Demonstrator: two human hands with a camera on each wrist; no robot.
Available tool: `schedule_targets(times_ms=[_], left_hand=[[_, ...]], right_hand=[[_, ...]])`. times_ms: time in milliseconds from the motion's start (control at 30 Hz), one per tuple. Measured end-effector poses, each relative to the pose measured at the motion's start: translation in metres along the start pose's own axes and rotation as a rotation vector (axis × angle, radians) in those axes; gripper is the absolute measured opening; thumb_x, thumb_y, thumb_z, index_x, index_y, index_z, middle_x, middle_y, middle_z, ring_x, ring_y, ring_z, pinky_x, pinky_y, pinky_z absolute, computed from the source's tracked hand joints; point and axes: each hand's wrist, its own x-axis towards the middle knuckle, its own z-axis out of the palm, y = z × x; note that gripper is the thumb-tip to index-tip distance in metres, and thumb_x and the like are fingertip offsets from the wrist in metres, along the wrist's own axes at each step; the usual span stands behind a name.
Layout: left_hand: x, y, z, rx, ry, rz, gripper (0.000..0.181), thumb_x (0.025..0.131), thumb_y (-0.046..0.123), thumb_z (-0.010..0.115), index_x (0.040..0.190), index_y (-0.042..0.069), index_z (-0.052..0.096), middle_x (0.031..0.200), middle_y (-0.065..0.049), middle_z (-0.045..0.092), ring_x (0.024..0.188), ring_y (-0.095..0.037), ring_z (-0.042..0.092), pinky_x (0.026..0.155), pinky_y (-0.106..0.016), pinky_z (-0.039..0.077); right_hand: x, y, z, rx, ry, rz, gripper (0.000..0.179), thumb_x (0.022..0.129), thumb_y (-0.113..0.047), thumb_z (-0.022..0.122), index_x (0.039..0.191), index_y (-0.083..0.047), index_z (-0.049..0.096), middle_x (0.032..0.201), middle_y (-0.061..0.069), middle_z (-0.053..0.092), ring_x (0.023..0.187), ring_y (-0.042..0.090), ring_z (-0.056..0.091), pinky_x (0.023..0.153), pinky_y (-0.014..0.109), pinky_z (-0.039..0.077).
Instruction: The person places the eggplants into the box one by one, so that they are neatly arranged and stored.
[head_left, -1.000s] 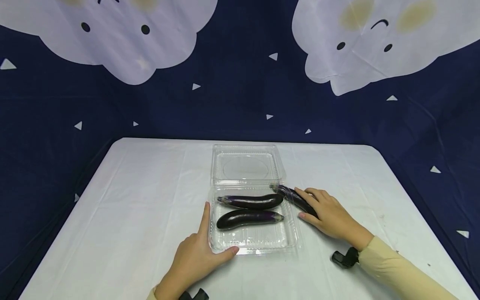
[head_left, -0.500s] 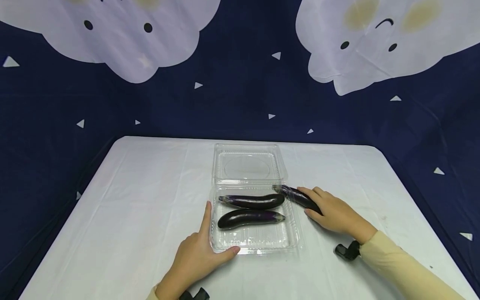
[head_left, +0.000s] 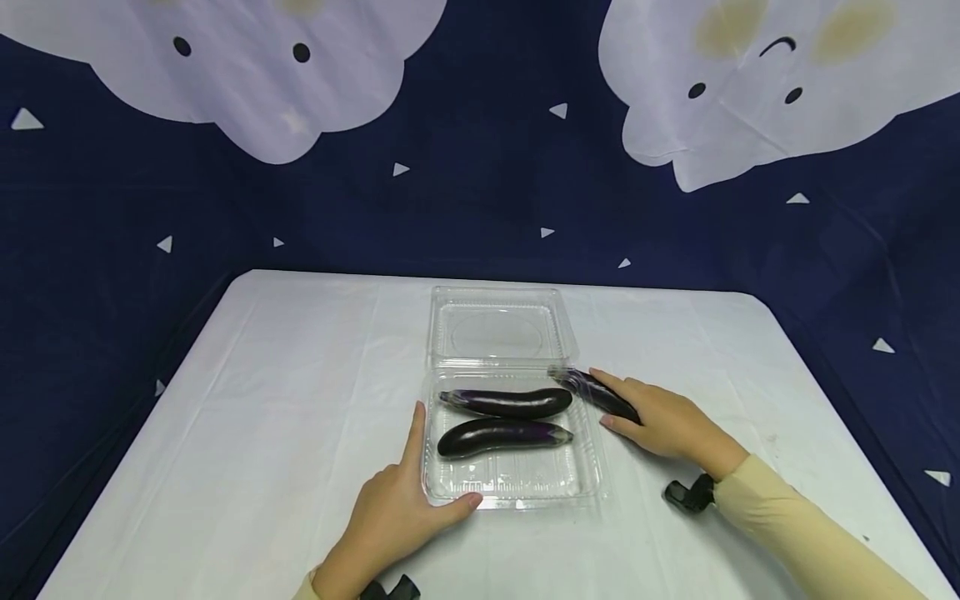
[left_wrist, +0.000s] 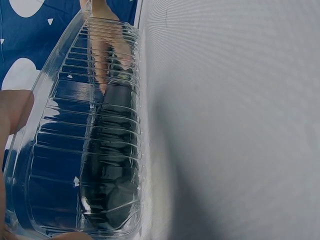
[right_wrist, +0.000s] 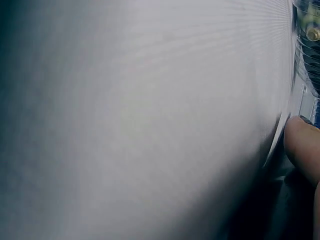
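A clear plastic clamshell container [head_left: 513, 487] lies on the table with its lid folded back. Inside it, two glossy dark eggplants lie side by side, a rear eggplant [head_left: 517, 403] and a front eggplant [head_left: 498, 437] with its stem end to the right. My left hand [head_left: 393, 504] touches the container's front left corner, thumb and index finger spread straight along its sides. Beyond the right wall, my right hand [head_left: 660, 417] grips a third eggplant [head_left: 607, 398] by its thick end. That one's stem end overlaps the container's back right corner in the head view.
The open lid [head_left: 498, 325] lies flat behind the base. A white cloth covers the table [head_left: 300, 375]. Behind the table hangs a dark blue curtain [head_left: 480, 200] with clouds and small triangles. A black wrist camera [head_left: 690, 493] sits under the right wrist.
My right hand has shifted slightly along the third eggplant and its fingers have closed in around it. The left hand and the container keep their places; the head view has drifted slightly.
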Motion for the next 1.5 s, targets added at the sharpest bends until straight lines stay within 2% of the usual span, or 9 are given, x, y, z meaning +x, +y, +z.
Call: schedule_targets(times_ms=[200, 433, 600, 900, 1033, 1167, 1300, 1500], left_hand=[[-0.001, 0.001, 0.0, -0.001, -0.01, -0.001, 0.133, 0.066, 0.077, 0.072, 0.161, 0.024, -0.005, 0.055, 0.006, 0.051, 0.051, -0.01, 0.045, 0.05, -0.029, 0.037], [-0.001, 0.001, 0.0, -0.006, -0.007, -0.004, 0.133, 0.066, 0.077, 0.073, 0.161, 0.024, -0.004, 0.057, 0.005, 0.053, 0.051, -0.01, 0.046, 0.051, -0.03, 0.037], [-0.001, 0.0, 0.0, -0.011, -0.002, -0.001, 0.133, 0.065, 0.078, 0.072, 0.161, 0.023, -0.002, 0.059, 0.005, 0.055, 0.053, -0.009, 0.047, 0.052, -0.03, 0.038], [-0.001, -0.001, 0.0, -0.008, 0.0, -0.002, 0.133, 0.066, 0.078, 0.072, 0.161, 0.024, -0.004, 0.06, 0.004, 0.057, 0.053, -0.009, 0.047, 0.052, -0.03, 0.038], [-0.001, -0.001, 0.0, -0.003, 0.004, -0.002, 0.133, 0.065, 0.078, 0.072, 0.161, 0.023, -0.003, 0.062, 0.003, 0.059, 0.054, -0.009, 0.048, 0.053, -0.03, 0.039], [0.0, 0.0, 0.0, -0.007, 0.001, -0.001, 0.134, 0.065, 0.077, 0.073, 0.161, 0.023, -0.003, 0.06, 0.003, 0.058, 0.053, -0.009, 0.048, 0.051, -0.03, 0.038], [0.0, 0.0, -0.001, -0.009, -0.006, -0.004, 0.134, 0.065, 0.078, 0.073, 0.161, 0.024, -0.005, 0.059, 0.003, 0.056, 0.051, -0.01, 0.047, 0.05, -0.03, 0.037], [0.0, -0.001, 0.0, -0.011, -0.016, -0.005, 0.134, 0.066, 0.078, 0.072, 0.16, 0.025, -0.007, 0.056, 0.005, 0.053, 0.05, -0.011, 0.046, 0.048, -0.03, 0.037]], right_hand=[[-0.005, 0.001, -0.001, -0.013, -0.002, 0.012, 0.065, 0.1, -0.049, 0.053, 0.157, -0.035, 0.026, 0.132, 0.007, 0.063, 0.119, 0.033, 0.062, 0.091, 0.055, 0.049], [-0.01, 0.006, -0.007, -0.02, 0.01, 0.033, 0.063, 0.101, -0.047, 0.052, 0.157, -0.033, 0.027, 0.128, 0.007, 0.064, 0.114, 0.032, 0.064, 0.088, 0.055, 0.049], [-0.013, 0.011, -0.016, -0.023, 0.028, 0.046, 0.063, 0.102, -0.045, 0.052, 0.158, -0.031, 0.026, 0.131, 0.01, 0.063, 0.117, 0.035, 0.062, 0.089, 0.057, 0.049], [-0.009, 0.012, -0.049, -0.064, 0.132, 0.072, 0.065, 0.101, -0.041, 0.054, 0.158, -0.031, 0.025, 0.118, 0.008, 0.064, 0.096, 0.025, 0.062, 0.074, 0.05, 0.049], [-0.007, 0.003, -0.057, -0.068, 0.167, 0.03, 0.065, 0.101, -0.044, 0.053, 0.158, -0.032, 0.025, 0.117, 0.006, 0.064, 0.096, 0.023, 0.062, 0.076, 0.049, 0.048], [-0.007, -0.014, -0.06, -0.075, 0.179, -0.034, 0.064, 0.1, -0.045, 0.054, 0.157, -0.032, 0.028, 0.109, 0.0, 0.064, 0.088, 0.016, 0.057, 0.073, 0.042, 0.047], [-0.006, -0.033, -0.06, -0.083, 0.185, -0.113, 0.063, 0.099, -0.042, 0.057, 0.156, -0.032, 0.031, 0.1, -0.006, 0.06, 0.081, 0.009, 0.05, 0.07, 0.035, 0.044], [-0.005, -0.062, -0.056, -0.11, 0.18, -0.213, 0.064, 0.098, -0.04, 0.06, 0.156, -0.033, 0.032, 0.095, -0.008, 0.056, 0.076, 0.005, 0.046, 0.068, 0.031, 0.044]])
